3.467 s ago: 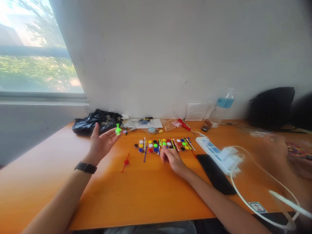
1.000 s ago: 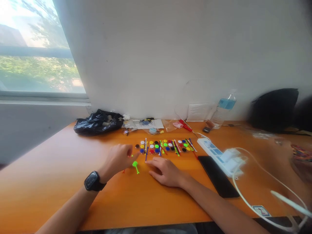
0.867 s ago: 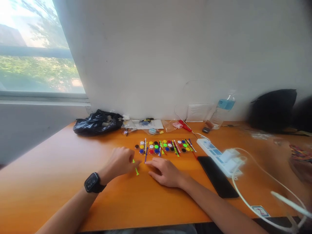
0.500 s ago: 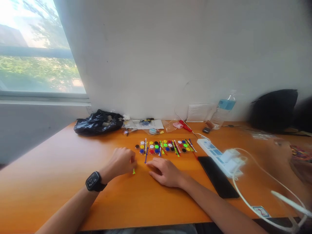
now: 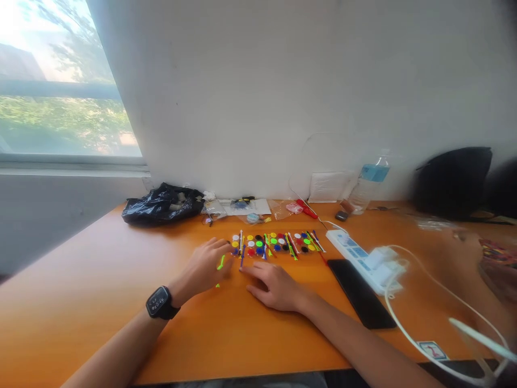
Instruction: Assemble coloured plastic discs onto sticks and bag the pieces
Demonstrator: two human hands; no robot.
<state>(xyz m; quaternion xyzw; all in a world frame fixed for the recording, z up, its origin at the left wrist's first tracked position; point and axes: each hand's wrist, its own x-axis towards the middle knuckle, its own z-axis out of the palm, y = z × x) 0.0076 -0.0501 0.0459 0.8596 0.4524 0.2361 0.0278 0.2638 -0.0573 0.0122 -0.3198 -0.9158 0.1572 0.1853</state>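
Observation:
In the head view, my left hand (image 5: 208, 267) is slightly above the table, fingers curled around a thin yellow-green plastic stick (image 5: 220, 263); part of the stick is hidden by the fingers. My right hand (image 5: 274, 285) rests on the wood with thumb and index finger apart. Its index fingertip is at the lower end of a blue stick (image 5: 243, 258) lying on the table. Beyond both hands, small round discs (image 5: 259, 244) in several colours lie in groups, with bundles of coloured sticks (image 5: 291, 246) between them. A blue disc (image 5: 235, 251) is close to my left fingertips.
A white power strip (image 5: 363, 261) with plugs and cables, and a black phone (image 5: 359, 293), lie to the right. Along the wall are a black plastic bag (image 5: 163, 203), small packets and a water bottle (image 5: 367, 186). Another person's blurred arm (image 5: 468, 269) is at far right.
My left hand has lifted and turned, moving slightly away from me with the yellow-green stick, and more of the stick shows. My right hand stays almost where it was.

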